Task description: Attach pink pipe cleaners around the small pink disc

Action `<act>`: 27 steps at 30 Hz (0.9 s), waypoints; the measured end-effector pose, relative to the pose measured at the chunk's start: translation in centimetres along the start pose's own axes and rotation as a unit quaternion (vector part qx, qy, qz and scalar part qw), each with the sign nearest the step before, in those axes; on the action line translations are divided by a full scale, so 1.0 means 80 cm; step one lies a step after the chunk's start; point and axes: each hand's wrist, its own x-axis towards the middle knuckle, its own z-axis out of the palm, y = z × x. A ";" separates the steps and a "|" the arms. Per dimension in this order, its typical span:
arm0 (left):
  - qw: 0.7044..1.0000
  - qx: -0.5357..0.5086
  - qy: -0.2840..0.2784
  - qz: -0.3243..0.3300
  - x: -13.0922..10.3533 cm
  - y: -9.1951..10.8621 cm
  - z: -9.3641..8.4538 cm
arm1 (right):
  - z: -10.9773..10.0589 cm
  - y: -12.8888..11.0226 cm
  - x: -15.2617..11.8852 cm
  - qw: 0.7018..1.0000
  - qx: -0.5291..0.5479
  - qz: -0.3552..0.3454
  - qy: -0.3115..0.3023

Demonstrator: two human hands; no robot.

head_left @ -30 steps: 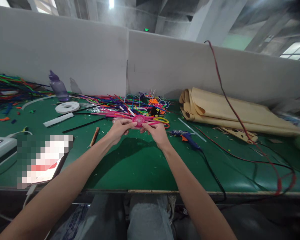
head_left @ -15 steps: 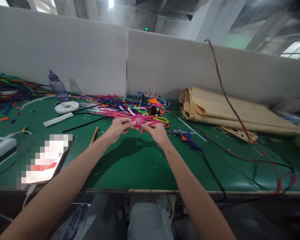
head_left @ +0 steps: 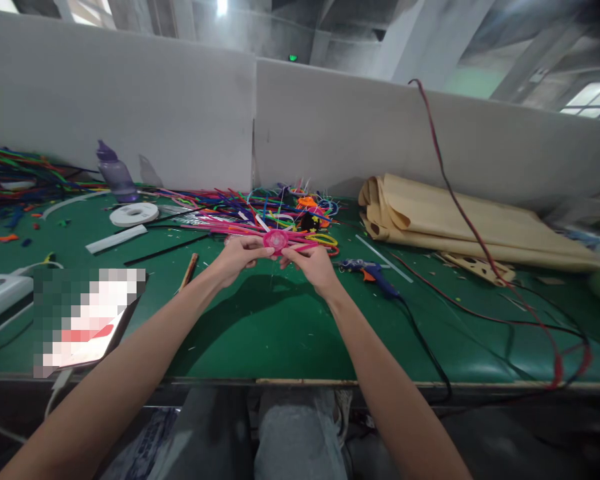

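Between my two hands is a small pink round coil (head_left: 276,241), paler at its centre, apparently wound from a pink fuzzy stem like those behind it. My left hand (head_left: 241,257) pinches its left edge between thumb and fingers. The lower right edge sits in the pinch of my right hand (head_left: 307,262), where a short pink strip lies along the fingers. Both hands hover above the green table, with their shadow below. Just behind them lies a heap of coloured fuzzy stems (head_left: 220,208), with a black piece with yellow spots (head_left: 311,222) among them.
A blue glue gun (head_left: 380,277) with its cable lies right of my hands. Rolled tan sheets (head_left: 460,220) rest behind it. To the left are a white tape roll (head_left: 134,214), a purple bottle (head_left: 116,173), a brown stick (head_left: 189,270) and a phone (head_left: 93,327).
Almost nothing differs. My left thumb has shifted very slightly to the right along the coil's lower edge; both hands keep their hold.
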 end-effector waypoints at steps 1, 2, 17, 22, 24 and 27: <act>1.000 0.004 0.004 0.000 0.001 -0.001 -0.001 | -0.001 -0.001 0.000 1.000 0.000 0.005 -0.004; 1.000 0.007 0.010 0.002 0.001 -0.001 -0.002 | -0.002 -0.001 0.000 1.000 -0.002 0.012 -0.007; 0.999 0.025 0.034 -0.001 0.003 -0.004 0.000 | 0.002 0.003 -0.002 0.996 -0.053 0.017 0.067; 0.999 0.032 0.031 0.001 0.002 -0.004 0.002 | 0.002 0.000 -0.002 0.998 -0.022 0.017 0.062; 0.999 0.040 0.034 0.006 0.000 -0.003 0.003 | 0.002 0.000 -0.002 0.998 -0.024 0.013 0.065; 0.999 0.032 0.030 0.017 -0.002 -0.001 0.005 | 0.002 0.000 -0.002 0.997 -0.026 0.001 0.074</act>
